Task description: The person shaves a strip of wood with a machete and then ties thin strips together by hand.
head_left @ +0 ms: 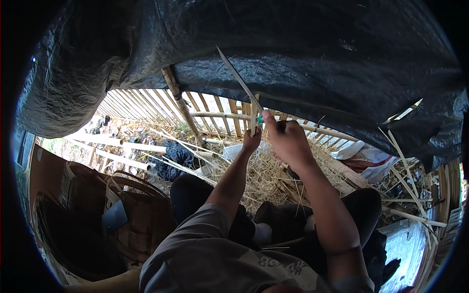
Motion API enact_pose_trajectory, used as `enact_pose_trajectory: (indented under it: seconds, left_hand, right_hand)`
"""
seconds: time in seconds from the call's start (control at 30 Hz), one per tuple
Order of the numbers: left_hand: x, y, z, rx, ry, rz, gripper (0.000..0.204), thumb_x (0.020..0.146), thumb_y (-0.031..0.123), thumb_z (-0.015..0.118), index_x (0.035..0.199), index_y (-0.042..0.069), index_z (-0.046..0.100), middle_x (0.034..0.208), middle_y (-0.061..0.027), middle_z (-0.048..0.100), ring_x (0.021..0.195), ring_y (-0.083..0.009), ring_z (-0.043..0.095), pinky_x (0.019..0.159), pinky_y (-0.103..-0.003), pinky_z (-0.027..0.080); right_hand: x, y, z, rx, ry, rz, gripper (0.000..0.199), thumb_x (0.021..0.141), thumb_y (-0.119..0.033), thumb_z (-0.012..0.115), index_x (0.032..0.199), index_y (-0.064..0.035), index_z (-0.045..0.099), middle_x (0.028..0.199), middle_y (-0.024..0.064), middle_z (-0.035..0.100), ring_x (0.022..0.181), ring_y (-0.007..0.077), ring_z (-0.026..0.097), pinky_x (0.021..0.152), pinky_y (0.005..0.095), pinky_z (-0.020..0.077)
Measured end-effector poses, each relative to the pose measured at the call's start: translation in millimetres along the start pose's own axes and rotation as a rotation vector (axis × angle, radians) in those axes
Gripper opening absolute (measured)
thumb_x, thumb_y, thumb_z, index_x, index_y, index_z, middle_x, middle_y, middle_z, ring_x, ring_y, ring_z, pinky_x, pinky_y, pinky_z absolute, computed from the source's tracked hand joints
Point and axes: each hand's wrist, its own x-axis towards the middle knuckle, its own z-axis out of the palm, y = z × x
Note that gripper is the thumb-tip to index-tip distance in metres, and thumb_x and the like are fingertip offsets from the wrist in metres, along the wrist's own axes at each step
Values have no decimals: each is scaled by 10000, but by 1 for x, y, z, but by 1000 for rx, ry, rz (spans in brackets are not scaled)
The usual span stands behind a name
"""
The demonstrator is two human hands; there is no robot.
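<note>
A long knife (pixel 238 78) with a narrow pointed blade slants up and to the left, its handle end inside my right hand (pixel 290 141), which is closed around it. Just left of it, my left hand (pixel 252 140) is closed on a short upright bamboo piece (pixel 254 116). Near the hands the blade crosses the bamboo piece's upper end; whether they touch I cannot tell. Something small and green (pixel 260 119) shows between the bamboo and my right hand. Both hands are raised in front of me, above my knees.
Dry shavings (pixel 268 171) cover the ground ahead. Dark plastic sheeting (pixel 312 63) hangs overhead, beyond it a slatted bamboo fence (pixel 141 105) and a post (pixel 178 100). Woven baskets (pixel 146 215) stand left. Thin strips (pixel 405 166) lean at right near a white sack (pixel 366 158).
</note>
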Motion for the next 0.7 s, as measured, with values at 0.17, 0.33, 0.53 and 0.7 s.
enact_pose_trajectory:
  seconds: [0.17,0.33,0.53,0.7]
  left_hand:
    - [-1,-14,4,13,-11,29,450,989,330,552,646,41,521,541,4,453,538,-99,411,505,-338,358]
    - [0,-23,11,49,-25,-8,459,968,340,587,630,35,527,536,-4,466,537,-98,431,505,-334,371]
    - [1,-23,15,43,-94,-13,452,956,347,600,638,35,527,521,-7,465,530,-107,431,509,-346,380]
    - [-11,-2,13,162,-357,279,172,867,166,698,839,20,612,870,-58,646,753,-121,576,634,-317,465]
  right_hand:
    - [0,5,-8,-85,-27,55,781,945,-667,417,691,46,611,668,218,625,701,355,647,719,437,487]
    - [0,5,-15,-171,-40,106,802,943,-681,399,743,58,636,758,251,663,821,394,678,787,455,500]
    - [-6,-5,-43,-239,-124,129,848,948,-670,368,931,125,663,921,322,670,998,427,666,926,480,507]
    - [-21,17,-68,-213,-175,272,911,946,-698,327,1008,165,610,907,329,664,996,441,661,912,486,506]
